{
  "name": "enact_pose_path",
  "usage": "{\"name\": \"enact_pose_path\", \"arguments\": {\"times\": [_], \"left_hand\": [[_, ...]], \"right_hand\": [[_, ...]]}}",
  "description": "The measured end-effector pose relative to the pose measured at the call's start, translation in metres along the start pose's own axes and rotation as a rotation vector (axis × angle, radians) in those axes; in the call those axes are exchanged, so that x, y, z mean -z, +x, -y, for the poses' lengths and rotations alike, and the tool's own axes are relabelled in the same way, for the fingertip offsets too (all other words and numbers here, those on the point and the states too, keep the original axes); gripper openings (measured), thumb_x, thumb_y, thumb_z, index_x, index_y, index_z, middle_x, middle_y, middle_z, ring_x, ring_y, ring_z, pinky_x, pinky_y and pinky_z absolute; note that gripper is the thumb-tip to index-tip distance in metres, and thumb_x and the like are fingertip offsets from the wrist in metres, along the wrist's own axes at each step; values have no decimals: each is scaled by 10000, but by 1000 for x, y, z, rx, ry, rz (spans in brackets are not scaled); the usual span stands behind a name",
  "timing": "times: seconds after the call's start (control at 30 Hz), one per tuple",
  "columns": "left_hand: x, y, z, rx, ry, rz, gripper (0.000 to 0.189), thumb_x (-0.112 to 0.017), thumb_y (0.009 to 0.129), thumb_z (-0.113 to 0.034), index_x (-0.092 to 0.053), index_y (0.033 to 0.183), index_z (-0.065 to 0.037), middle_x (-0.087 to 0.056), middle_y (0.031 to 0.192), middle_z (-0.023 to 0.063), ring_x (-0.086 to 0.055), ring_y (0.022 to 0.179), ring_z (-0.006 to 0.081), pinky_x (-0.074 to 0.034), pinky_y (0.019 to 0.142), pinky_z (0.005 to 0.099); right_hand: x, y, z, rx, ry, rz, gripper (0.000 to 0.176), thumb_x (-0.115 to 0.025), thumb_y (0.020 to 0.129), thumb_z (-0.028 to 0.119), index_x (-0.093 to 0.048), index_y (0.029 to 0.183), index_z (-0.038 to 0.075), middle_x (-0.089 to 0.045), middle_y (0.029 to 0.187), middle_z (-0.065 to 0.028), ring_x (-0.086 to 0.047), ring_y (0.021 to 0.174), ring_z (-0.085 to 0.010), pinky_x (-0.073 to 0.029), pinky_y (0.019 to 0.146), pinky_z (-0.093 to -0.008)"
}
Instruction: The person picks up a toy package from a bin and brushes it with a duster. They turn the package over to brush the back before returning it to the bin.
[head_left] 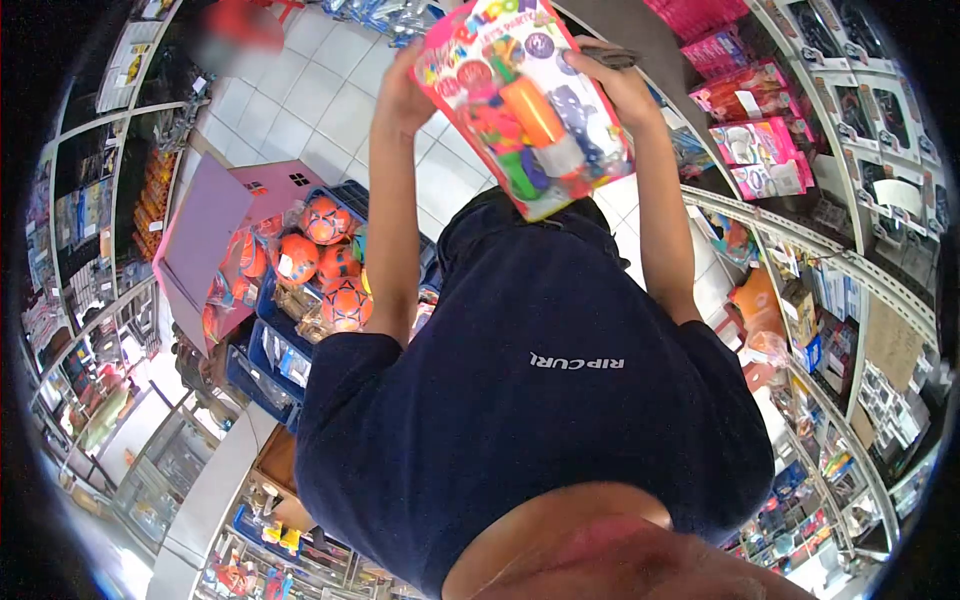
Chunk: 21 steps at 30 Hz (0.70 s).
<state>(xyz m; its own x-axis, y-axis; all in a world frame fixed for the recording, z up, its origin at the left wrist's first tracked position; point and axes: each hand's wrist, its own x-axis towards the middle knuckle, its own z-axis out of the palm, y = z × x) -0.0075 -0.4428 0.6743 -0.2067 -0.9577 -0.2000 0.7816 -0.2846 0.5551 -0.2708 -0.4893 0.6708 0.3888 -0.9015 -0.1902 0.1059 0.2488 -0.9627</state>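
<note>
In the head view, a balloon party pack [535, 110] with a pink-edged printed card is held up in front of me. Its clear front shows an orange-and-white pump and a bunch of coloured balloons. My left hand [402, 95] grips the pack's left edge, with its fingers mostly hidden behind the card. On the opposite edge, my right hand [625, 90] is closed around the pack, thumb towards the front. A slim dark object [612, 57] lies against my right hand near the top; its kind cannot be made out.
Blue crates [280, 345] with several orange balls [325, 220] stand at the left, beside a pink house-shaped panel [205, 215]. Shelves of packaged goods [750, 150] line the right. A glass display case [165, 470] is at lower left, and white floor tiles [320, 100] lie ahead.
</note>
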Motion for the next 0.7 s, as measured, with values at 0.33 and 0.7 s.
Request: {"name": "enact_pose_path", "arguments": {"times": [0.33,0.7], "left_hand": [[-2,13,-62,91,909,68,314,-590,813,-270,-571,1028,-41,-596,837,-6,-548,702,40,-445,599,188],[-15,5,-29,119,1114,31,419,-507,839,-243,-495,1154,34,-591,1022,86,-562,885,99,-452,771,232]], "right_hand": [[1,3,26,-13,-217,201,334,-685,732,265,-614,957,29,-594,845,-6,-533,732,-68,-440,638,-217],[0,-9,17,27,-382,161,426,-675,718,356,-619,976,23,-620,876,-46,-550,794,-120,-442,728,-256]]}}
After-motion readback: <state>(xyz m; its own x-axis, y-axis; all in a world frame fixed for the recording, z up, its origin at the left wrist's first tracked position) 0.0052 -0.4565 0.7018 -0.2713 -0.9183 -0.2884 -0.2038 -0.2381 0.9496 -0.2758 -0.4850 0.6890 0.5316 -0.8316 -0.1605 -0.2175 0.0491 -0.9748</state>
